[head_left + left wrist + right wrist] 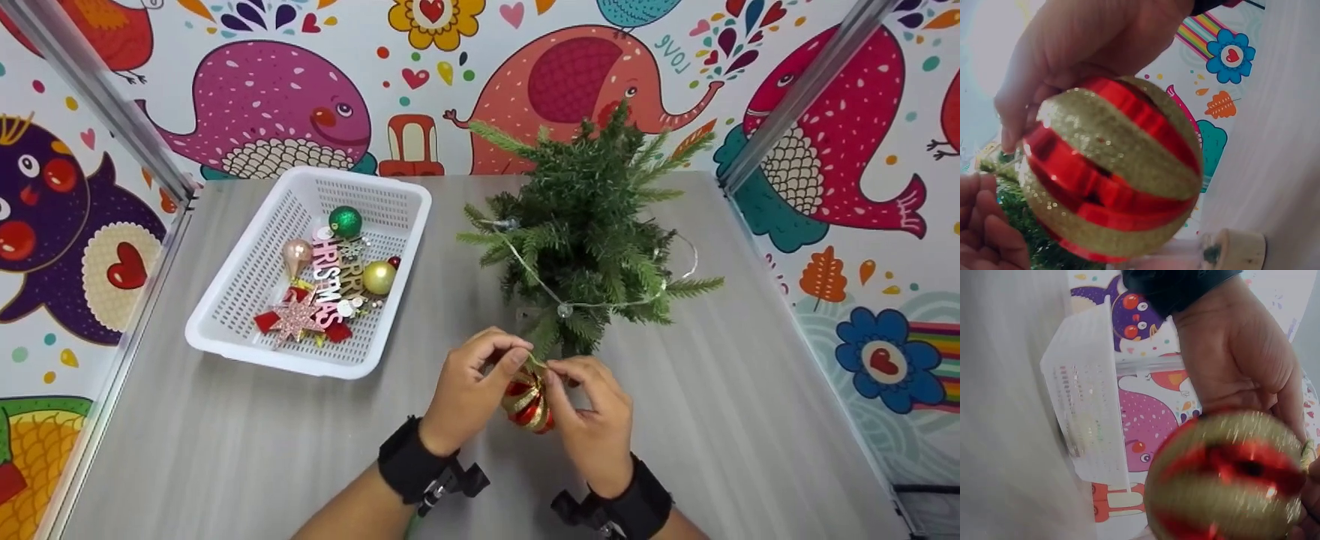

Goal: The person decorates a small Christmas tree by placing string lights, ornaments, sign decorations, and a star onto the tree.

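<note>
Nearest, taking the striped bauble (529,411) as clock centre, both grips are closed on its thin cord (536,362): the left hand (472,384) pinches from ten o'clock, the right hand (600,412) from three. Whether the bauble touches the counter (720,435) is unclear. The step seems to be readying the cord; next probably calls for opening it and slipping it over the tree (592,232), at one o'clock. Farther off, at ten, sits the white basket (289,366).
</note>
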The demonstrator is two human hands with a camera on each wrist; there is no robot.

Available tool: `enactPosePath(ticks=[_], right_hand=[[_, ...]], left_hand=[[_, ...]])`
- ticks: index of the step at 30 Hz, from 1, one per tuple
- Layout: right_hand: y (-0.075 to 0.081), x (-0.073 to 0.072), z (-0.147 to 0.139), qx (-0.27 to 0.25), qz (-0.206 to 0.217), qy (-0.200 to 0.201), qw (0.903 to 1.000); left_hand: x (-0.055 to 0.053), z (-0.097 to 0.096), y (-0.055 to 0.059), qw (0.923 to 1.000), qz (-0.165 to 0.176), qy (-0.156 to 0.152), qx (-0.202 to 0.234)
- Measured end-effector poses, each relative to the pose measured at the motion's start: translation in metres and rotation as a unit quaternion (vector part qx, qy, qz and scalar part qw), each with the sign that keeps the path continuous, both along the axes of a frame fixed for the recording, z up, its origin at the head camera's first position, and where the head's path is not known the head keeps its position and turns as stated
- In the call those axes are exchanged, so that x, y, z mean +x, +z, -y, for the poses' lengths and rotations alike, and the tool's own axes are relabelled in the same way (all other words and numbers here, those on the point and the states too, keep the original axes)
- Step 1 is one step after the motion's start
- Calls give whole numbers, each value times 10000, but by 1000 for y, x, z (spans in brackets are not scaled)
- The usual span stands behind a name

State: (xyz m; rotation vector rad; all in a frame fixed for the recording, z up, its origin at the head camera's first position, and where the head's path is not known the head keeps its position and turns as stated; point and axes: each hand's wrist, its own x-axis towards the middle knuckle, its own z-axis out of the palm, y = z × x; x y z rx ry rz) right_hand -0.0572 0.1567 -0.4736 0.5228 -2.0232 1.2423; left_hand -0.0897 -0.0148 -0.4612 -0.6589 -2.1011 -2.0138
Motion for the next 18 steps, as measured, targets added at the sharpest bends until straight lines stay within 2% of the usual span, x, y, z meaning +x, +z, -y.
enactPosePath(ticks=[2, 7, 10, 13, 16, 18], right_hand=[[0, -3, 0, 41, 23, -98, 9999], [-3, -12, -5, 512, -352, -434, 9971], [-5, -15, -8, 785, -369, -609, 9944], [-6, -13, -8, 1028, -242, -759, 9915], [-9, -10, -7, 1283, -164, -849, 9880], [-13, -9, -6, 1422, -130, -881, 9858]], left_hand=[[-2, -2, -1, 9999, 106, -40, 41], [-6, -8, -2, 9986, 508, -129, 70], [-9, -11, -1, 9985, 520, -29, -189], [-12, -13, -5, 9966, -247, 279, -731], [-12, -13, -12, 9850, -1215, 541, -1096], [-11, -13, -17, 9784, -1603, 605, -1158]])
